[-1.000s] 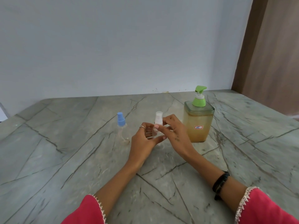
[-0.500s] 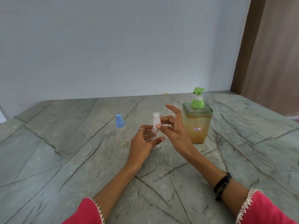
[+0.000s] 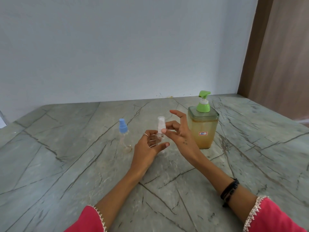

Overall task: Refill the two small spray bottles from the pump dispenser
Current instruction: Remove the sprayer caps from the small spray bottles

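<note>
we hold the white-capped spray bottle [image 3: 160,131] up off the stone counter [image 3: 66,164] between our two hands, just left of the pump dispenser [image 3: 202,127]. our left hand [image 3: 148,148] curls round its clear body, fingers behind and thumb out in front. our right hand [image 3: 179,133] pinches the white cap between thumb and a bent finger, the other fingers fanned out above. the blue-capped spray bottle [image 3: 123,135] stands by itself on the counter, a little left of our hands, upright and untouched. both small bottles look like thin clear plastic and seem close to empty, so we judge them very light and easy to knock over, and smooth enough to slip in the fingers; the body is the place to steady, low down, while the cap wants a fingertip grip to twist it off. the dispenser is another matter: a squarish clear tub roughly two-thirds full of amber liquid, so likely heavy and stable, with a green pump head [image 3: 203,101] to press from above. it carries a small white sticker with a red border reading "35" in blue; we can make out no other writing or brand on any of the three.
</note>
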Demonstrator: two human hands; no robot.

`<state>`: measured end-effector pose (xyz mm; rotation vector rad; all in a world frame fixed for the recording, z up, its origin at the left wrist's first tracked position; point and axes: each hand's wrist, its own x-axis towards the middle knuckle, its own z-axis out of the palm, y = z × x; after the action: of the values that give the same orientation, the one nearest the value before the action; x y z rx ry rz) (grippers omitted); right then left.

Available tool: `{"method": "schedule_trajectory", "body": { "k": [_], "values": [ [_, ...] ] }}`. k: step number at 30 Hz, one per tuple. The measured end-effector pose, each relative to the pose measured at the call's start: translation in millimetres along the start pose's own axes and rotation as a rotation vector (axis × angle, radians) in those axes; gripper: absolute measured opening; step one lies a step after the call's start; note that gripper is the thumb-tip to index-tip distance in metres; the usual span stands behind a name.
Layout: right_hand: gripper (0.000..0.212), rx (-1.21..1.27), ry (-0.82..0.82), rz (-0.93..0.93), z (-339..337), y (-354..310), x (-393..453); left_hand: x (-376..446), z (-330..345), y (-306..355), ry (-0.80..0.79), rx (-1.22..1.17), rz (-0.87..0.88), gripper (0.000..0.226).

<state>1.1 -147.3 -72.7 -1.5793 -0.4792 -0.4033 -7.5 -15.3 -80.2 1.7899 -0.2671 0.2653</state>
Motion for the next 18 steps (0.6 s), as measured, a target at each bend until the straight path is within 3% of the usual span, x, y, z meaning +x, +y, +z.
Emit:
{"method": "schedule_trajectory", "body": {
  "k": [3,8,14,18],
  "values": [
    [0.056,0.032,-0.016,0.033,-0.8,-2.1,-0.3,-0.7,-0.5,0.2,-0.007,0.004,0.004,0.043],
    [0.071,-0.126,0.072,0.059,2.0,-5.2,0.5,-1.2,-0.6,-0.5,-0.010,0.011,0.011,0.043],
    [0.048,-0.041,-0.036,0.006,0.7,-1.8,-2.6,-0.7,-0.9,-0.1,0.000,-0.012,-0.005,0.042],
    [0.055,-0.036,0.006,0.051,3.0,-6.6,-2.7,-1.7,-0.6,0.6,-0.013,-0.021,0.003,0.041]
  ]
}}
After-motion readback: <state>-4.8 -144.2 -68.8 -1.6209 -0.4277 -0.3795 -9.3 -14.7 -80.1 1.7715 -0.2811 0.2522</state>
